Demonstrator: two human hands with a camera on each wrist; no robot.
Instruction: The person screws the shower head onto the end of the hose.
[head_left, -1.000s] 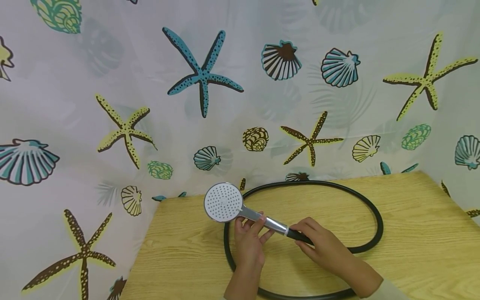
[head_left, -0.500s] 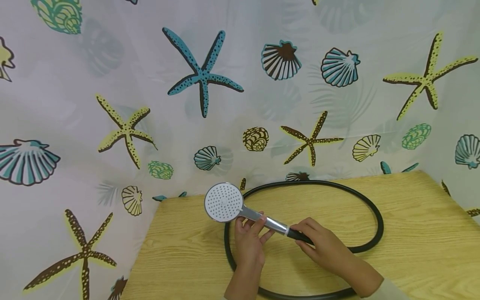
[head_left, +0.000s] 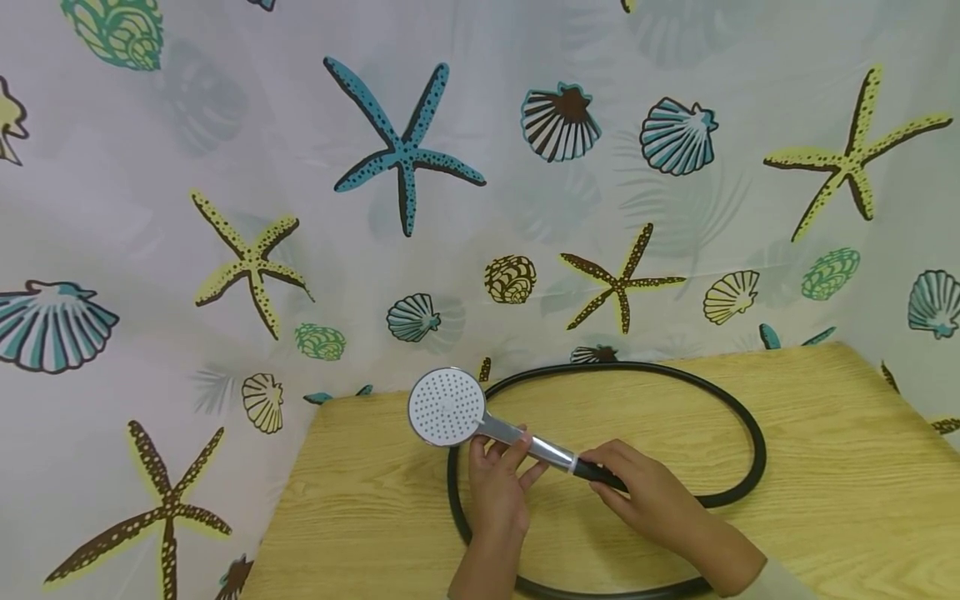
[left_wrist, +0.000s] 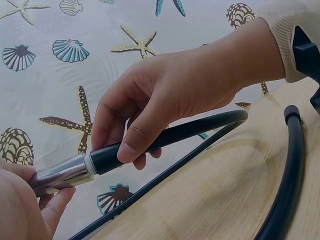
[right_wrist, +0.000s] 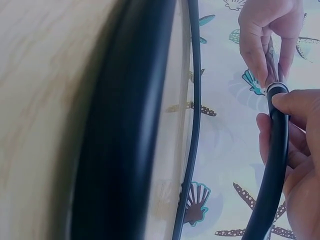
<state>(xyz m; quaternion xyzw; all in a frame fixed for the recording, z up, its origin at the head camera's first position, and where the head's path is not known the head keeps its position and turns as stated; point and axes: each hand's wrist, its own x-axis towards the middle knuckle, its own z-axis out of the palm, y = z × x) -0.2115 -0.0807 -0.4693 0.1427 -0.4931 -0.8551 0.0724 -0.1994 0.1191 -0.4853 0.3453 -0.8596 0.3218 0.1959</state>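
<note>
A hand shower head [head_left: 447, 407] with a round white spray face and a chrome handle [head_left: 553, 452] is held above the table, face toward the head camera. My left hand [head_left: 498, 492] grips the handle just below the round face, fingers and thumb around it. At the handle's lower end, a black hose [left_wrist: 172, 135] meets a pale ring. My right hand [head_left: 651, 493] pinches the hose close to that joint, thumb on one side and fingers on the other. In the left wrist view the ring touches or nearly touches the hose; any thread inside is hidden.
The hose lies in a wide loop on the wooden table [head_left: 360, 492]. Its other end, with a black collar [left_wrist: 291, 111], shows in the left wrist view. Behind and at both sides hangs a white curtain [head_left: 480, 192] printed with shells and starfish.
</note>
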